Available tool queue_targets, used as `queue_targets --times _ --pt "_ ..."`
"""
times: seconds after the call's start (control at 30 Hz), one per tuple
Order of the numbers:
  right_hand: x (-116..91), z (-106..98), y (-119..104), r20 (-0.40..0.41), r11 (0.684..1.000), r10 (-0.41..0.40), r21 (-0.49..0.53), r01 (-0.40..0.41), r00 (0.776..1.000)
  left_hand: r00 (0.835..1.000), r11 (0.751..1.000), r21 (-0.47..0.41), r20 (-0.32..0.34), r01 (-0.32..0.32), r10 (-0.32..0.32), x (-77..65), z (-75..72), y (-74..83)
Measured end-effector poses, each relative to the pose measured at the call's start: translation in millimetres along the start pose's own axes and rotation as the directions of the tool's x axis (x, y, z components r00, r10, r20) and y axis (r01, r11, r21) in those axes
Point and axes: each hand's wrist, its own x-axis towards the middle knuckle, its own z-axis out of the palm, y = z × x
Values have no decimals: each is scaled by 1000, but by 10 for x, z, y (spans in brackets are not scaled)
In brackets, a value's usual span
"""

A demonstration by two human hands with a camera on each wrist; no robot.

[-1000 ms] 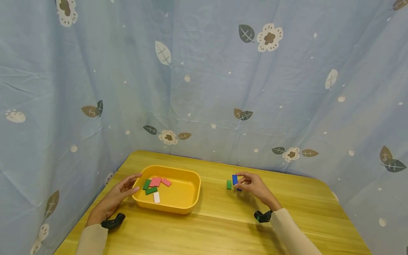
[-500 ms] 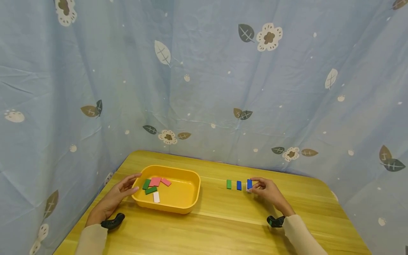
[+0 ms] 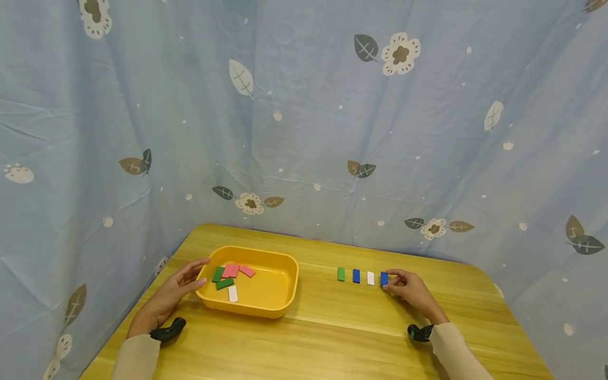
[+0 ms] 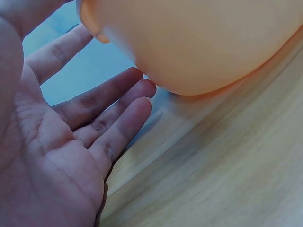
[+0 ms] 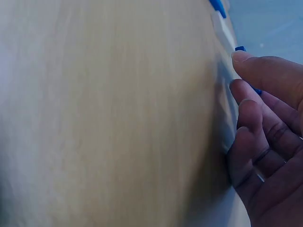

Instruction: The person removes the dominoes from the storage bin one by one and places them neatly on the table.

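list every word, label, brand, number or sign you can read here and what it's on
None: no text can be read in any view.
Blue curtain: printed leaves, flowers and paw-like marks, no lettering.
Yellow tray, white tile in the row: no lettering visible.
Black device on the right wrist: green patch; any lettering is too small to read.

Curtain (image 3: 304,105): evenly bright, soft fold shading
Tabletop (image 3: 304,348): well lit in head view
Yellow tray (image 3: 263,290): slight sheen inside
Left wrist view: dimmer, bluish, soft
Right wrist view: blurred wood, dark shadow beside right hand (image 5: 281,137)
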Motion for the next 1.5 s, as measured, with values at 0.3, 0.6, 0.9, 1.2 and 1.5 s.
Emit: queue_targets --times 0.3,0.6,0.9,1.2,1.5 --pt "18 -24 34 19 1000 5 -19 -4 1000 1000 1000 -7 10 -6 6 -11 -9 9" --pt "20 -19 46 38 1000 25 -17 -24 999 1000 1000 -3 7 0 0 -16 -7 -2" --pt "48 -54 65 59 1000 21 5 -22 998 1000 1000 -13 5 -21 21 -24 -16 -7" --pt "89 -42 -57 35 997 -11 72 8 999 1000 1000 -7 1 -17 17 -21 -23 -20" --pt "116 150 -375 54 993 -98 79 93 994 1000 1000 -5 2 -9 9 -19 -18 1"
